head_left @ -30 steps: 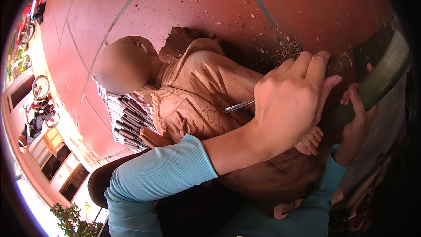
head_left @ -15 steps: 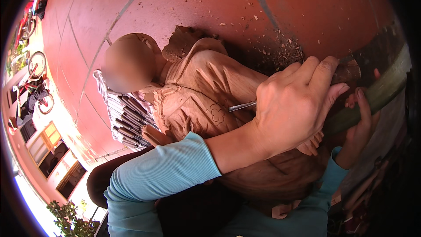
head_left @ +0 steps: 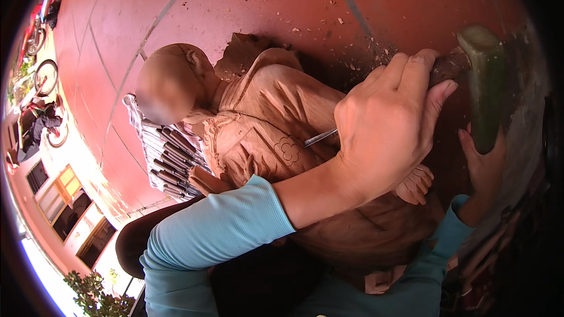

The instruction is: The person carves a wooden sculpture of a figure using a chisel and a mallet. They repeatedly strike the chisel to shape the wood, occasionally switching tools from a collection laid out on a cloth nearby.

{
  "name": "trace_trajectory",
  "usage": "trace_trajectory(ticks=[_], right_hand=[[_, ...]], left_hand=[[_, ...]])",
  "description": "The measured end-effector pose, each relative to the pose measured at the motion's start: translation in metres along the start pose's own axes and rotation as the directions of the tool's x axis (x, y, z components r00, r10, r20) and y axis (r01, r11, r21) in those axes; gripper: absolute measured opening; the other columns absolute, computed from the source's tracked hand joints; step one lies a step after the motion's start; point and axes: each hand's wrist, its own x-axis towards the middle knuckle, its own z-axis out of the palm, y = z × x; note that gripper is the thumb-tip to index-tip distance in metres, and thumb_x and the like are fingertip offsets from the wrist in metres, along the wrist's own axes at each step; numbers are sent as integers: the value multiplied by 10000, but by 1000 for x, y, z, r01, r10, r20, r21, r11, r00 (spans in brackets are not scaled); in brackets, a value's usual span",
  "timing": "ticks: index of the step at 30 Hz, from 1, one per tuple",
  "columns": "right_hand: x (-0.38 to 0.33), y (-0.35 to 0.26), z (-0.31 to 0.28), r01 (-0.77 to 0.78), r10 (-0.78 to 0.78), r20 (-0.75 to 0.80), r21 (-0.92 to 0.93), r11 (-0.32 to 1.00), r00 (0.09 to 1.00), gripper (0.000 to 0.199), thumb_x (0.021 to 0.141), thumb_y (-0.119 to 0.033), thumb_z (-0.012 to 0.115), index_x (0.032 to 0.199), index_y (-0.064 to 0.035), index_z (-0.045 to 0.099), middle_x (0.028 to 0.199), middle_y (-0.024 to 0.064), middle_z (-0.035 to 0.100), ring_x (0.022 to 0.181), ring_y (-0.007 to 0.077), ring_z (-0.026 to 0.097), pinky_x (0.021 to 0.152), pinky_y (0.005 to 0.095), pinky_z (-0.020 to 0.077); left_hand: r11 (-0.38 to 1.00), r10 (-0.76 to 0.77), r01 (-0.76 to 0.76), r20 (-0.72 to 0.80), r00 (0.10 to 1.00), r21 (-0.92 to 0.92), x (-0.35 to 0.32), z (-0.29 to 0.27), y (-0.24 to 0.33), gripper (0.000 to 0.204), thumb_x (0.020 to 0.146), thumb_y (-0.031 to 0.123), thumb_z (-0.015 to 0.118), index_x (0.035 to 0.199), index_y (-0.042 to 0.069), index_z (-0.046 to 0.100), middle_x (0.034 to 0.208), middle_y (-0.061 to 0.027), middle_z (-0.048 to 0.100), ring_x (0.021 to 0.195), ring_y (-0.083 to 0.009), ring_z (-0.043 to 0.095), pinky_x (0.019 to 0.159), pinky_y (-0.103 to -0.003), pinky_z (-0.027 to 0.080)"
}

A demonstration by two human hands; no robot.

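On the red tiled floor (head_left: 247, 0), scattered with pale wood chips, we have a carved wooden figure (head_left: 264, 135) lying across our lap, its head toward the left and its folded hands toward the right. Furthest left, beside the head, we see a cloth roll of carving tools (head_left: 167, 158) spread open, dark handles in a row; it carries no label that we can make out, and no package or sign shows nearby.

We judge the figure heavy and stiff, a solid block that will not flex, with a dry matt surface that gives good grip. Its fine parts, the collar edge, the small incised flower on the chest and the carved fingers, look easiest to chip, so we would take hold of it by the broad body or base, not by those.

Moving right, our left hand (head_left: 388, 135) is closed in a fist around a slim metal chisel (head_left: 320, 137), whose tip rests on the chest just beside the flower. Further right, our right hand (head_left: 484, 167) is wrapped about the handle of a green mallet (head_left: 484, 88), its head raised close to the chisel's dark butt end above the left fist. The mallet looks dense and blunt, best gripped low on the handle.
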Motion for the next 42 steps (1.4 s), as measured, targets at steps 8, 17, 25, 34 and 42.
trace_trajectory(ticks=[8,17,25,34,42], right_hand=[[9,-13,10,19,-28,52,168,986,998,496,805,12,658,1270,13,487,909,61,567,808,119,536,726,267,478],[11,-18,26,-99,132,-68,361,927,989,433,799,-9,668,1201,6,508,883,56,556,737,117,516,659,253,449],[13,-23,17,-31,144,-113,669,743,983,560,812,-16,606,1340,-20,416,830,56,512,665,116,469,652,264,415],[7,-10,13,-83,94,-51,195,977,994,393,785,-19,695,1146,28,545,909,62,563,834,133,541,780,272,465],[-3,-24,30,169,-120,-183,282,944,976,343,792,-48,661,1114,17,560,946,77,571,869,160,538,782,298,460]], left_hand=[[999,-40,40,8,999,17,1,0,-2,263,854,212,631,1022,15,587,754,-92,563,653,-263,593,555,-351,479],[979,-205,203,103,973,29,7,-1,-3,257,898,228,577,1006,-5,588,820,-141,611,706,-323,634,561,-392,501],[967,-244,254,300,922,8,13,-14,5,266,928,270,530,905,11,582,761,-143,628,591,-338,627,494,-413,493],[990,-127,136,239,963,-24,-4,-10,9,279,923,284,535,884,12,582,744,-134,621,597,-325,629,480,-398,488],[939,341,-322,214,915,-121,-26,-14,23,404,760,292,655,999,-28,591,744,-53,500,615,-170,526,472,-280,438]])
